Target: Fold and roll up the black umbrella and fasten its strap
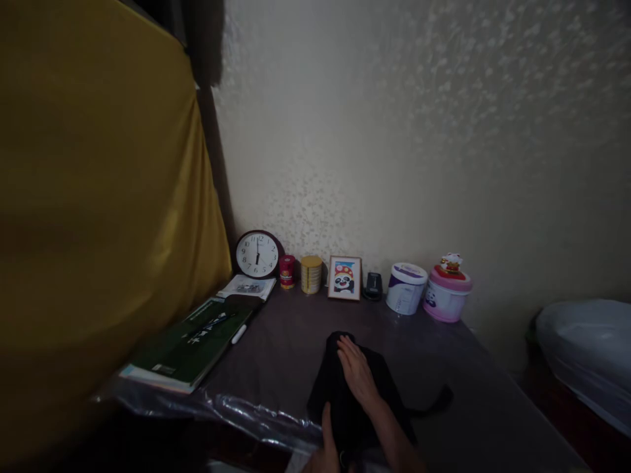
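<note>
A black fabric item (338,387), bag-like and soft, lies near the front edge of the table, its exact kind hard to make out in the dim light. Flat on its upper part rests my right hand (359,376), fingers stretched out and close together. My left hand (326,450) is at the lower left of the fabric, cut off by the bottom of the view; one straight finger or thumb points up against it, and the other fingers are mostly hidden. A black strap (428,406) trails from the item to the right. A small ring shows near my left hand.
Along the wall stand a round clock (257,254), a red can (286,272), a yellow-lidded jar (311,274), a framed panda picture (344,278), a small black object (373,286) and two tubs (406,289). A green book (192,341) and white pen (239,334) lie left, beside a yellow curtain (98,197).
</note>
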Tool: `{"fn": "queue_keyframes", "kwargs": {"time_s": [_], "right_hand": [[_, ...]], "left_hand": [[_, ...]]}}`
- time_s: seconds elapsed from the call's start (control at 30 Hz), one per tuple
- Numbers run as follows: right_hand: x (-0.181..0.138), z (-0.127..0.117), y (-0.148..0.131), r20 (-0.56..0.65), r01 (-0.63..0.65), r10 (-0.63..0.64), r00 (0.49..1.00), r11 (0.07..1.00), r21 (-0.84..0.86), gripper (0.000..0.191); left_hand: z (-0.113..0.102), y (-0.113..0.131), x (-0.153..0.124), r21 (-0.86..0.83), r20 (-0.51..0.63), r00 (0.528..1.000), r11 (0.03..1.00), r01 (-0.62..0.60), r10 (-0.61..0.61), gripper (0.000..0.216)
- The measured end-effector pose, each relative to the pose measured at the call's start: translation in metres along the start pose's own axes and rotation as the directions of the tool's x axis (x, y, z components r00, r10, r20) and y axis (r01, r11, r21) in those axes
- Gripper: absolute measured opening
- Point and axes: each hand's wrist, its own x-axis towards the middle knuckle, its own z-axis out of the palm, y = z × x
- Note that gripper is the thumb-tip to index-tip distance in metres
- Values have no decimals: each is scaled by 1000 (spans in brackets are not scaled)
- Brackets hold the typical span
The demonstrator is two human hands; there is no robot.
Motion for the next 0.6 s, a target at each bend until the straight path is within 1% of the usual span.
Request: {"fn": "queue_keyframes", "kwargs": {"time_s": [0.03,0.1,0.17,0.27,0.43,0.53,0.6], "right_hand": [[-5,1,-9,25,28,-27,999,1000,-12,43],[-14,-1,-28,92,84,-80,992,996,-32,38],[-23,-7,-45,171,129,-122,978,991,-36,34],[-38,-17,-63,282,201,-189,941,980,-11,32],[-63,-26,-74,347,234,-232,909,972,36,34],[-71,-29,-77,385,269,-278,880,960,79,31],[-72,-29,-78,388,276,-292,874,956,98,30]], "left_hand": [[0,0,0,23,18,1000,1000,-20,19,83],[0,-2,1,51,30,996,995,-88,87,86],[1,-5,1,60,10,989,987,-150,149,86],[5,-10,4,47,-19,983,983,-180,181,88],[12,-14,6,-33,-73,987,989,-146,143,94],[11,-14,4,-85,-105,988,989,-123,114,98],[9,-14,3,-108,-97,992,990,-95,85,97]]}}
